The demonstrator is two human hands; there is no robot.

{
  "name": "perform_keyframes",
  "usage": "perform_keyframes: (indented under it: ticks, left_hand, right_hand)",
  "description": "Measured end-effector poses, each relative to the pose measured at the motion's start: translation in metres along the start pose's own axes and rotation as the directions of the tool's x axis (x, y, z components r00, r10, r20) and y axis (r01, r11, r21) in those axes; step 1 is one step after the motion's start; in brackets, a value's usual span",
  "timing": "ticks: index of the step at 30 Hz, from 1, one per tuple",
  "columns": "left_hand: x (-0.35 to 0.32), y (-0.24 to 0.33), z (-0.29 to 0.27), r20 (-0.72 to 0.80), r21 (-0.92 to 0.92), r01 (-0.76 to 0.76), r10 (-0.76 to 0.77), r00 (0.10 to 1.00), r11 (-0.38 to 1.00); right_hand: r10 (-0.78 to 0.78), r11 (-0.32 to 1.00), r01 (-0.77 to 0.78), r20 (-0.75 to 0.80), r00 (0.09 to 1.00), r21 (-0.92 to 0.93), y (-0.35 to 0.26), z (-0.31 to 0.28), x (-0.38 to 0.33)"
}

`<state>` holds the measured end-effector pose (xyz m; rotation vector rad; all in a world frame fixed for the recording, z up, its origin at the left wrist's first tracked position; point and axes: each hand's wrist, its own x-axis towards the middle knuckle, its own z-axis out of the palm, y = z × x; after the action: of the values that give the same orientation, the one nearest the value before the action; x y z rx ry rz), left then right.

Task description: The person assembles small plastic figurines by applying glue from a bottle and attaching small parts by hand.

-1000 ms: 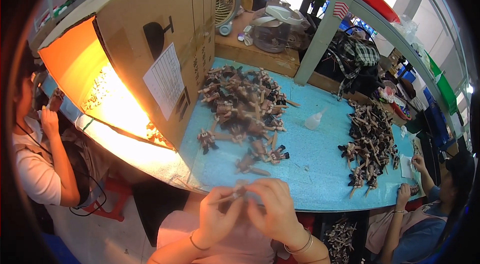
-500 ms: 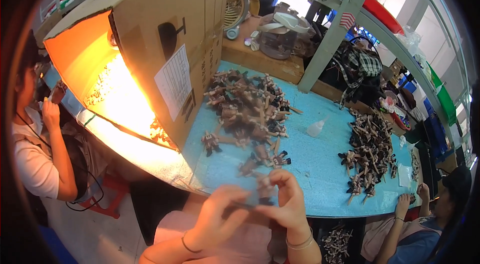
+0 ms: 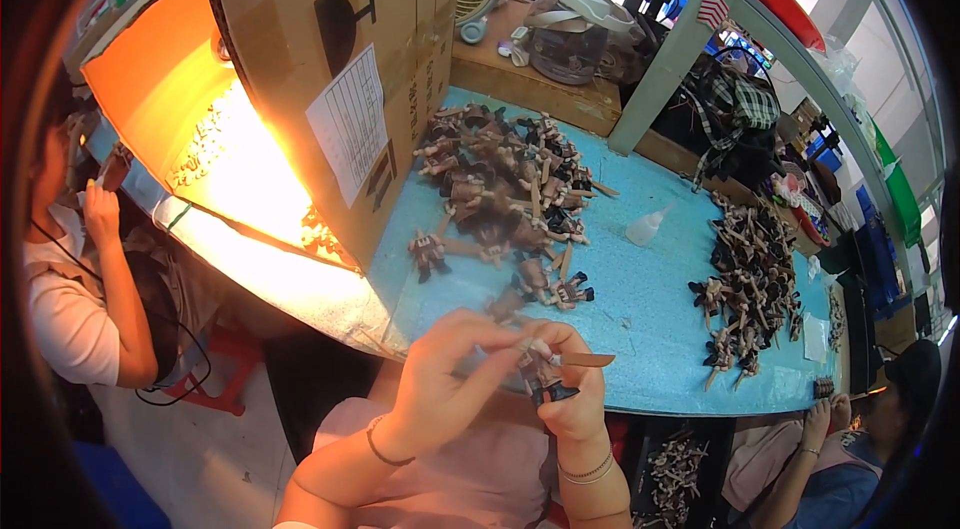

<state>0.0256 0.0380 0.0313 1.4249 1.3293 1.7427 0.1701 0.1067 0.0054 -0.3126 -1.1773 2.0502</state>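
Low in front of me, my right hand (image 3: 578, 399) is closed round a small toy figurine (image 3: 541, 377) with a pale body and black boots. A flat brown strip (image 3: 588, 360) sticks out to the right from its upper part. My left hand (image 3: 448, 369) pinches at the figurine's upper end, thumb and fingers close together; its fingertips partly hide that end. Just beyond my hands, loose figurines (image 3: 552, 284) lie at the near edge of a large heap of similar figurines (image 3: 490, 174).
The blue-topped table (image 3: 640, 329) carries a small translucent bottle (image 3: 645, 228) and another figurine heap (image 3: 752, 274) on the right. A brightly lit cardboard box (image 3: 290, 19) stands at left. Below the table edge is a black bin of small parts (image 3: 677, 469). Co-workers sit at either side.
The figurine, blurred between my hands before, is now clearly seen in my right hand, its brown strip showing. My left hand has come closer to it. The view has shifted slightly.
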Motion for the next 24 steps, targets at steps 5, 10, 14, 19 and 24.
perform_keyframes:
  ticks: [5, 10, 14, 19, 24]
  left_hand:
    - [-0.008, 0.001, 0.008, -0.069, 0.107, -0.051, 0.059, 0.996, 0.993]
    - [-0.018, -0.002, 0.011, -0.148, 0.208, -0.088, 0.121, 0.982, 0.974]
    - [-0.021, -0.002, 0.007, -0.093, 0.23, -0.143, 0.168, 0.981, 0.963]
    - [-0.026, 0.001, 0.007, -0.008, 0.289, -0.14, 0.148, 0.989, 0.947]
    - [-0.037, -0.006, 0.012, -0.021, 0.198, -0.125, 0.132, 0.991, 0.972]
  right_hand:
    - [-0.034, 0.997, 0.036, 0.025, 0.999, -0.066, -0.003, 0.001, 0.0]
    - [-0.032, 0.997, 0.034, 0.033, 0.999, -0.069, 0.004, 0.0, -0.002]
    - [-0.03, 0.998, 0.031, 0.017, 0.999, -0.052, 0.007, 0.005, -0.009]
    - [-0.054, 0.961, 0.073, 0.081, 0.995, -0.268, -0.001, 0.008, -0.009]
    - [-0.054, 0.913, 0.096, 0.117, 0.992, -0.395, -0.008, 0.005, -0.015]
